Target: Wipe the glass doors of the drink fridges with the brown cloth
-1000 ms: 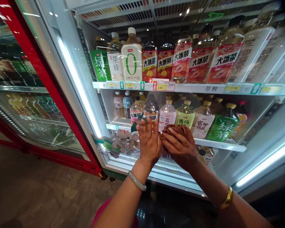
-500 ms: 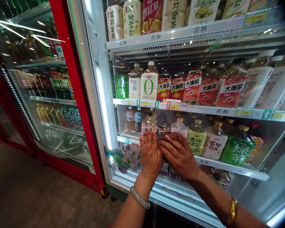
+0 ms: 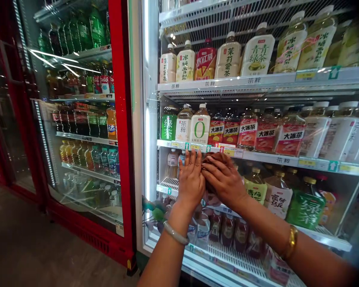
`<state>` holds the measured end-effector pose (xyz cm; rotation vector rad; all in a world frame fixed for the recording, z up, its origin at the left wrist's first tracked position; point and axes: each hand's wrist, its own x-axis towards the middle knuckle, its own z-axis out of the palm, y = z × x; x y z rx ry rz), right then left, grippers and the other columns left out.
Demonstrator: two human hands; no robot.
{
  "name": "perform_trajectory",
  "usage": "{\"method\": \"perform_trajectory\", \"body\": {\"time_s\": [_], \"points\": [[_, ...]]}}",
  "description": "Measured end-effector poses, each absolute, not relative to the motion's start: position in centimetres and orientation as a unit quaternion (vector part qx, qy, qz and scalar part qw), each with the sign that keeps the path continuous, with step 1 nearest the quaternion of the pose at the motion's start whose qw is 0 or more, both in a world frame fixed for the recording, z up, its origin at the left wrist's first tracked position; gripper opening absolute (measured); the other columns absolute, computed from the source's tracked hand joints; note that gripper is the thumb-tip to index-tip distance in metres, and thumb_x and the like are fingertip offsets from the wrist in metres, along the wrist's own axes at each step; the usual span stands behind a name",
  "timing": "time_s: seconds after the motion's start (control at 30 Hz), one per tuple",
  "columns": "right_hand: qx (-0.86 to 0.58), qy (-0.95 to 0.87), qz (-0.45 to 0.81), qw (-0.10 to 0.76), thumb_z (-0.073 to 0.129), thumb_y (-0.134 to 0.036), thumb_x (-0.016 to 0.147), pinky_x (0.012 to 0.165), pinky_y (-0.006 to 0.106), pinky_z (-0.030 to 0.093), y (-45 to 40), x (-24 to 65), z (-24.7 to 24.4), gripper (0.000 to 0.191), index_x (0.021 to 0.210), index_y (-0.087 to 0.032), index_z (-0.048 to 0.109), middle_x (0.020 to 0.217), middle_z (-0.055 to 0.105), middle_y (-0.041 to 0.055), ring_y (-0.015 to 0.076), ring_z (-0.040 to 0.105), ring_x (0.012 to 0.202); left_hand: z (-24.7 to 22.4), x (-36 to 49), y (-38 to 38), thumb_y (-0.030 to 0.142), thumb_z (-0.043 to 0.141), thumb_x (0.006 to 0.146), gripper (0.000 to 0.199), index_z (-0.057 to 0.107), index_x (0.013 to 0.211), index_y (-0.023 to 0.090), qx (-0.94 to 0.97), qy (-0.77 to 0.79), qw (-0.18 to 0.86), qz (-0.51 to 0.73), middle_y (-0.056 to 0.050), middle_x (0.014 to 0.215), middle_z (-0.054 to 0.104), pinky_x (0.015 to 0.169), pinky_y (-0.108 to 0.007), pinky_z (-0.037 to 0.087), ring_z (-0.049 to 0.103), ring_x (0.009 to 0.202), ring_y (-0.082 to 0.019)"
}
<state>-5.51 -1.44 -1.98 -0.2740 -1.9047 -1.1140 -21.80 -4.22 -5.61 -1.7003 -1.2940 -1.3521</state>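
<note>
My left hand (image 3: 191, 181) lies flat with fingers stretched upward against the glass door of a drinks fridge, a pale bangle (image 3: 175, 233) on its wrist. Right beside it, my right hand (image 3: 226, 179) has its fingers bent over a bunched brown cloth (image 3: 212, 187) and presses it to the glass. A gold bangle (image 3: 290, 242) circles that wrist. Both hands are level with the space just below a shelf rail (image 3: 257, 156). Behind the glass, a white bottle with a green 0 (image 3: 200, 125) stands above them. Part of the cloth is hidden under my right fingers.
Shelves of bottled tea fill the fridge, among them a green tea bottle (image 3: 306, 205) at lower right. A leafy flower decal or reflection (image 3: 158, 213) shows at the lower left of the glass. Left of it stands a red-framed fridge (image 3: 122, 119) on a grey floor (image 3: 14, 239).
Both hands have moved up the glass with the brown cloth, from the lower bottle row toward the shelf rail above. The view has tilted and shows more of the upper shelves.
</note>
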Motion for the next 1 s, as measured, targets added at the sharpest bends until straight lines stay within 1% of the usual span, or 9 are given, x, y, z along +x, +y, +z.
{"method": "perform_trajectory", "body": {"time_s": [0.13,0.2,0.27,0.37,0.5,0.63,0.77,0.87,1.0], "points": [[-0.066,-0.766,-0.478,0.424,0.061,-0.019,0.097,0.132,0.054,0.029,-0.2,-8.7,4.2,0.024,0.118,-0.023,0.070,0.129,0.073,0.0028,0.0207,0.055,0.140,-5.0,-24.2,-4.1,0.003,0.043,0.092,0.091,0.001,0.168,0.029,-0.618,-0.508,0.282,-0.530,-0.004,0.175,0.016,0.133,-0.059,0.009,0.008,0.162,-0.025],[-0.093,-0.744,-0.481,0.455,0.060,-0.023,0.099,0.132,0.055,0.028,0.2,-8.8,7.3,0.022,0.118,-0.024,0.070,0.127,0.074,0.0013,0.0212,0.055,0.140,-4.7,-25.4,-3.9,0.004,0.043,0.093,0.090,0.000,0.168,0.030,-0.613,-0.509,0.281,-0.535,-0.004,0.175,0.015,0.132,-0.059,0.009,0.007,0.162,-0.025],[-0.128,-0.722,-0.466,0.495,0.060,-0.028,0.099,0.132,0.057,0.028,0.2,-8.4,8.3,0.023,0.120,-0.024,0.069,0.130,0.072,0.0022,0.0238,0.053,0.142,-4.3,-26.5,-3.8,0.004,0.041,0.094,0.089,-0.001,0.168,0.032,-0.615,-0.503,0.283,-0.537,-0.002,0.174,0.016,0.132,-0.059,0.010,0.009,0.162,-0.024],[-0.151,-0.723,-0.439,0.512,0.064,-0.030,0.095,0.131,0.061,0.028,-0.3,-8.5,6.2,0.029,0.123,-0.022,0.067,0.133,0.070,0.0060,0.0284,0.049,0.145,-3.9,-27.6,-3.4,0.004,0.039,0.095,0.088,-0.001,0.168,0.034,-0.615,-0.500,0.279,-0.542,0.000,0.174,0.019,0.133,-0.058,0.010,0.009,0.162,-0.022],[-0.093,-0.771,-0.462,0.429,0.062,-0.023,0.095,0.131,0.056,0.031,-0.4,-11.9,3.4,0.022,0.117,-0.023,0.070,0.128,0.073,0.0028,0.0247,0.053,0.141,-4.0,-27.8,-2.8,0.002,0.040,0.093,0.093,-0.005,0.168,0.032,-0.616,-0.496,0.257,-0.555,-0.001,0.175,0.016,0.133,-0.057,0.008,0.008,0.162,-0.022],[-0.080,-0.767,-0.484,0.414,0.054,-0.024,0.101,0.132,0.052,0.031,0.9,-15.6,7.8,0.020,0.110,-0.024,0.072,0.125,0.074,0.0008,0.0211,0.053,0.139,-4.0,-27.4,-2.6,0.001,0.039,0.091,0.096,-0.013,0.166,0.029,-0.598,-0.492,0.240,-0.585,-0.003,0.176,0.011,0.134,-0.055,0.008,0.007,0.162,-0.021],[-0.126,-0.720,-0.473,0.492,0.052,-0.029,0.103,0.133,0.055,0.025,1.4,-14.9,11.5,0.023,0.118,-0.026,0.069,0.130,0.072,0.0017,0.0228,0.051,0.142,-3.6,-27.0,-3.0,0.002,0.037,0.094,0.090,-0.006,0.168,0.033,-0.613,-0.485,0.229,-0.580,0.000,0.176,0.012,0.133,-0.056,0.004,0.005,0.163,-0.020],[-0.141,-0.706,-0.460,0.520,0.057,-0.031,0.100,0.133,0.059,0.025,0.7,-13.2,8.8,0.024,0.120,-0.024,0.068,0.130,0.072,0.0038,0.0259,0.050,0.143,-3.8,-26.4,-3.0,0.003,0.038,0.095,0.089,-0.004,0.168,0.032,-0.619,-0.479,0.234,-0.576,-0.002,0.176,0.014,0.133,-0.057,0.002,0.006,0.163,-0.021],[-0.085,-0.744,-0.478,0.459,0.061,-0.024,0.097,0.131,0.054,0.030,0.0,-12.4,4.6,0.021,0.116,-0.023,0.069,0.127,0.074,0.0031,0.0231,0.055,0.138,-4.4,-25.8,-2.4,0.002,0.040,0.093,0.089,0.002,0.169,0.026,-0.620,-0.476,0.222,-0.582,-0.006,0.175,0.016,0.133,-0.057,0.001,0.006,0.162,-0.023]]}}
